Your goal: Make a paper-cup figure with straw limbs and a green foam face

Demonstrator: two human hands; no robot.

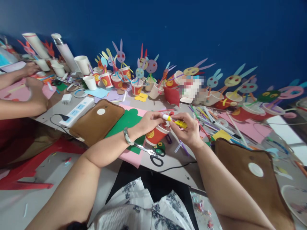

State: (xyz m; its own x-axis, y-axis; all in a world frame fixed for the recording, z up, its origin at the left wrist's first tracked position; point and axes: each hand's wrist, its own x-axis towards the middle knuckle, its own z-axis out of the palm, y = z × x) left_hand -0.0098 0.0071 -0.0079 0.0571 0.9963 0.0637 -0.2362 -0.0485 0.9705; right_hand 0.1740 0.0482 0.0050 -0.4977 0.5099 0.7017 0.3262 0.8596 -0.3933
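Note:
My right hand is closed around a small yellow tube with a white cap, which looks like glue and points left. Its white end lies right by the fingertips of my left hand. My left fingers are pinched together; what they hold, if anything, I cannot make out. Under both hands a red paper cup with a yellow round mark sits tilted on the table. Black-handled scissors lie open in front of it. Green paper spreads under my left forearm, over pink paper.
Paper-cup rabbit figures line the blue wall. Brown pouches lie left and right. A white power strip is at the left, near another person's arm. Pipe cleaners and pens lie scattered to the right.

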